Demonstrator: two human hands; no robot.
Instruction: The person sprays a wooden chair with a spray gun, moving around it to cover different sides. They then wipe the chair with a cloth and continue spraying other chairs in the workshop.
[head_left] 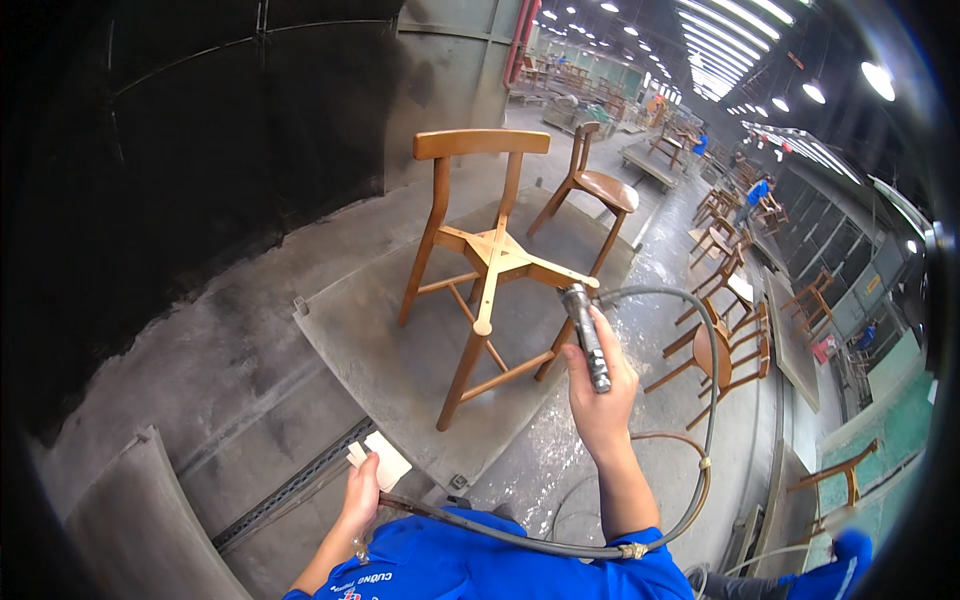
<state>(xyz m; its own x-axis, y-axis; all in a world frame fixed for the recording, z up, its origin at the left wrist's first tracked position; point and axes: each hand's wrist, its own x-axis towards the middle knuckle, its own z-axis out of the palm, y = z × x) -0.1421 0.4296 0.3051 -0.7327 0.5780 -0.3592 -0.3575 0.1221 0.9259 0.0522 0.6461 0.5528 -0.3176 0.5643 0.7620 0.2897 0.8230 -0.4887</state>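
My right hand (608,400) is closed around a dark metal spray gun (592,345), which sits just in front of a chair's near right corner. A grey hose (712,385) loops from the gun down past my right forearm and across my front. My left hand (362,495) pinches a cream-white folded sheet or pad (385,462); its material is unclear. The hose passes close by that hand, and I cannot tell if the fingers touch it. The brown wooden chair frame (482,145) stands upright without a seat panel, its pale cross-shaped support exposed.
Under the chair lies a grey board (370,345), with a chain track (290,485) beside it. A second chair (605,190) stands behind. Several chairs (712,350) line the right side. A blackened wall (230,120) rises at left. People in blue (760,192) are farther off and at lower right.
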